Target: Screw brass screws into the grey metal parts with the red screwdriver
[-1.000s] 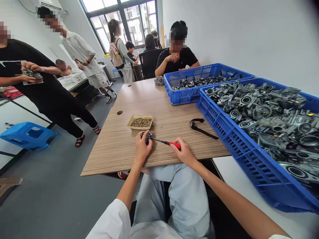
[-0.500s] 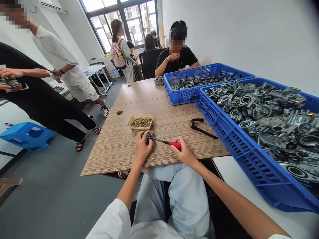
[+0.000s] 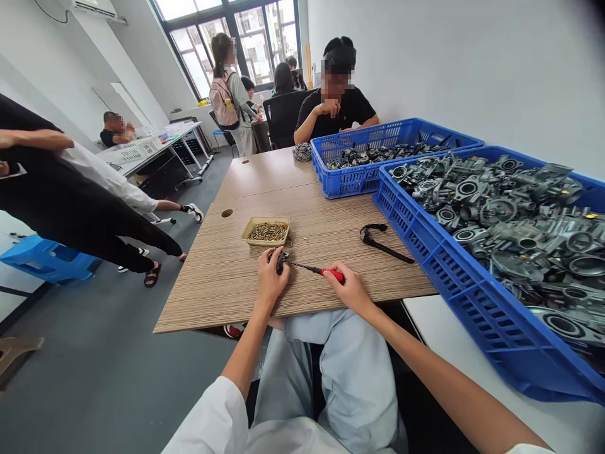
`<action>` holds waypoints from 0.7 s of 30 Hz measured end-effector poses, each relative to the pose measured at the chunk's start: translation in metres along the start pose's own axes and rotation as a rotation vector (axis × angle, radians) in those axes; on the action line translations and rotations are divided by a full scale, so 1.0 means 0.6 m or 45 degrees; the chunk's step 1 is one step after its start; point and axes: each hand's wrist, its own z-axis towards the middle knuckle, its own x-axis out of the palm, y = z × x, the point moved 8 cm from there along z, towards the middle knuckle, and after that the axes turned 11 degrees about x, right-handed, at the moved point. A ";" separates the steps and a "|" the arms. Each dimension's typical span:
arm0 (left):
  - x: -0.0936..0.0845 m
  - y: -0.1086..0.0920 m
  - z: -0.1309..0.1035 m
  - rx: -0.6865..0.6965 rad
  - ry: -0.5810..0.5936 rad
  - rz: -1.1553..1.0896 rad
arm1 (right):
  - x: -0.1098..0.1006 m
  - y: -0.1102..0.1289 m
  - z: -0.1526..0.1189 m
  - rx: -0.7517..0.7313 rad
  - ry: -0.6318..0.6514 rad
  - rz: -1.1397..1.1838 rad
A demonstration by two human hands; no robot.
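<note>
My left hand [image 3: 271,277] grips a small dark metal part [image 3: 282,261] against the tabletop; my fingers hide much of it. In my right hand [image 3: 348,289] is a screwdriver [image 3: 334,275] with a red handle and a dark shaft, lying nearly level. Its tip points left and meets the part, though the exact contact is too small to make out. Just beyond my left hand stands a cream tray [image 3: 246,238] filled with small brass-coloured screws or pins.
A black wristwatch [image 3: 373,241] lies right of my hands on the wooden table [image 3: 198,277]. Two blue crates [image 3: 425,252] of metal castings line the right side. Across the table sits a person [image 3: 335,107]; another person in black [image 3: 89,195] stands at the left.
My hands, the part and the screwdriver keep nearly the same place, with slight finger movement on the handle. At the left, the person in white has moved behind the one in black.
</note>
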 end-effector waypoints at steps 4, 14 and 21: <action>0.000 0.000 0.000 0.002 -0.002 0.004 | 0.002 0.004 -0.001 -0.012 0.031 0.035; -0.002 0.001 0.000 -0.015 -0.007 0.003 | 0.003 0.005 -0.006 -0.046 0.038 0.023; 0.001 0.004 0.000 -0.026 -0.001 -0.005 | 0.003 0.002 -0.002 -0.004 0.014 0.021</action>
